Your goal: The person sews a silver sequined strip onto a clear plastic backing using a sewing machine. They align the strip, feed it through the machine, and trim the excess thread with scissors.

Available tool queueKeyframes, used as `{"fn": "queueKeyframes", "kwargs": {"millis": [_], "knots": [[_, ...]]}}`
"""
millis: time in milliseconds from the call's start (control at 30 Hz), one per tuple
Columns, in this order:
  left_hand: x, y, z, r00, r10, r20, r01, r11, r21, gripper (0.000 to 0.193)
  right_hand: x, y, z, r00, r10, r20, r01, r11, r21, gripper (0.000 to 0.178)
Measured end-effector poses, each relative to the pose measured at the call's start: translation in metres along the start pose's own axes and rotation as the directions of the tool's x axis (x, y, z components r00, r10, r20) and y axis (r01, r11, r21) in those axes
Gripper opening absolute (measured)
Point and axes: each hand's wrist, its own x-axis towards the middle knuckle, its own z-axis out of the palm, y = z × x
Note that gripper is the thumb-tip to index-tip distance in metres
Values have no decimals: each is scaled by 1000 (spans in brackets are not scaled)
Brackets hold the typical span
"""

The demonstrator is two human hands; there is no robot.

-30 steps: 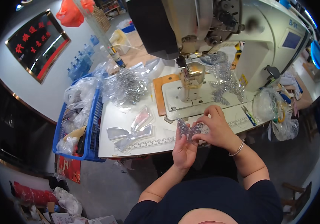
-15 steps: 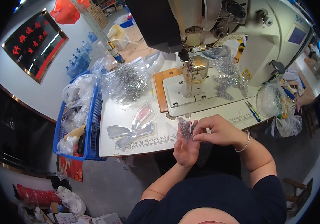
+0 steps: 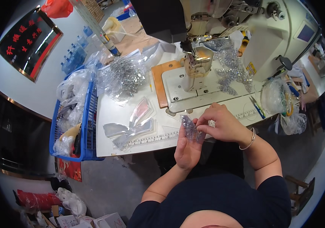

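Note:
A small glittery silver sheet piece (image 3: 189,128) rests along the fingers of my left hand (image 3: 188,152), which is turned palm up at the table's front edge. My right hand (image 3: 223,123), wearing a bracelet, pinches the piece's right edge between thumb and fingers. Behind both hands stands a sewing machine (image 3: 198,70), its needle area apart from them. More silver glitter pieces (image 3: 230,70) lie on the machine bed, right of the needle. To the left, stacks of clear and silvery leaf-shaped pieces (image 3: 128,129) lie on the white table.
A plastic bag of silver scraps (image 3: 124,78) sits on the table's left part. Beside the table stands a blue basket (image 3: 91,125) filled with plastic bags. Thread snips (image 3: 258,108) lie at the right, near a clear bag (image 3: 276,95). A printed ruler (image 3: 151,140) runs along the front edge.
The silver piece has turned so more of its glittery face shows on my left fingers. My right fingers have shifted slightly along its edge. The whole view has shifted a little.

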Motion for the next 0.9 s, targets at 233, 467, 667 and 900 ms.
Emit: {"fn": "queueKeyframes", "kwargs": {"millis": [233,467,667,900], "knots": [[-2,2,2,999,-21,-31,21,1000,-14,76,-1,-2,4,999,40,-15,-40,999,-21,7],[-2,3,4,1000,-6,5,6,1000,13,78,-2,-1,8,998,6,-62,-8,1000,-29,9],[-2,2,4,1000,15,21,-16,1000,25,78,-2,0,10,997,24,-74,-26,999,-39,9],[-3,1,6,1000,17,1,-17,1000,27,78,-5,-3,11,995,61,-82,-68,994,-81,8]]}}
